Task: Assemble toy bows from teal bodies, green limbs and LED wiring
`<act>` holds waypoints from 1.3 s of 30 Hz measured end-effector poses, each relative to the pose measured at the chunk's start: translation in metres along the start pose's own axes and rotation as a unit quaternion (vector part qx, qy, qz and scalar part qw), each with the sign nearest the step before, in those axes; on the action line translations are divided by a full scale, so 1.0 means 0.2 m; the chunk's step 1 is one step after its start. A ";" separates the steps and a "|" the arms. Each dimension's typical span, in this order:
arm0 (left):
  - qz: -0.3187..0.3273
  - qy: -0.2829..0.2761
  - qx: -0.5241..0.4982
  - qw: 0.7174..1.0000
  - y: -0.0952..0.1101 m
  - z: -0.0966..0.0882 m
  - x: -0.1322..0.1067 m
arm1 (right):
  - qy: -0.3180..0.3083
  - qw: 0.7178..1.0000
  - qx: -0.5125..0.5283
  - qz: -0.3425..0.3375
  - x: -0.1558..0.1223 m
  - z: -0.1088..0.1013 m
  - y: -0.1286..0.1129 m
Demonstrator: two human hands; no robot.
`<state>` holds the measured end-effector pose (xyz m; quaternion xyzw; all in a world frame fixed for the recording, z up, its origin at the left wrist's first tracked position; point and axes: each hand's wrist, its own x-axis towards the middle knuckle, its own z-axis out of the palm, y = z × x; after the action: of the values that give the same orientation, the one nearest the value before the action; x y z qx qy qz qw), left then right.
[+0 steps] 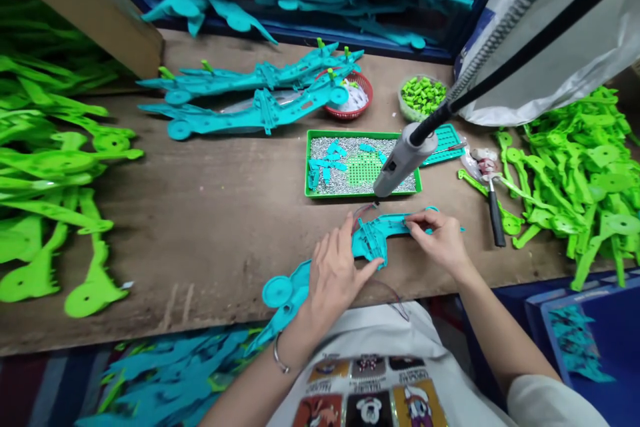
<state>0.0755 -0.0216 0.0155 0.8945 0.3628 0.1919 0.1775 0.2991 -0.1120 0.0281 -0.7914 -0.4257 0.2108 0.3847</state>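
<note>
A long teal plastic toy part (pixel 373 237) lies across the near edge of the wooden workbench (pixel 210 213). My left hand (pixel 334 273) rests on its middle, fingers spread and pressing it flat. My right hand (pixel 440 237) pinches something small at the part's right end, fingers closed together. Thin wires (pixel 363 211) run along the part. A grey hanging power screwdriver (pixel 403 161) dangles just above, tip near the part.
A green tray (pixel 313 170) of screws and small teal pieces sits behind. Assembled teal parts (pixel 250 97) lie at the back, with a red basket (pixel 365 83) and a bowl of green pegs (pixel 423 95). Green parts pile at left (pixel 50 167) and right (pixel 575 167). A hammer (pixel 495 210) lies at right.
</note>
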 end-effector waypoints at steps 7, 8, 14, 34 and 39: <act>0.004 0.013 -0.030 0.999 -0.01 0.01 0.00 | 0.046 0.990 -0.125 -0.040 -0.02 0.06 -0.05; 0.003 0.016 -0.038 0.999 -0.02 0.02 0.00 | 0.058 0.985 -0.152 -0.060 -0.03 0.08 -0.05; -0.011 0.011 -0.088 0.996 -0.06 0.05 -0.01 | 0.086 0.967 -0.191 -0.143 -0.12 0.16 -0.03; -0.007 -0.065 -0.070 0.995 -0.20 -0.06 0.01 | 0.092 0.996 0.012 0.001 -0.10 -0.06 0.02; -0.030 -0.079 -0.044 0.995 -0.19 -0.10 0.05 | -0.005 0.991 -0.073 -0.111 0.00 0.08 -0.10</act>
<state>0.0518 0.0145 0.0172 0.8870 0.3655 0.1306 0.2502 0.2796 -0.0983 0.0339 -0.7644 -0.5268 0.1392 0.3446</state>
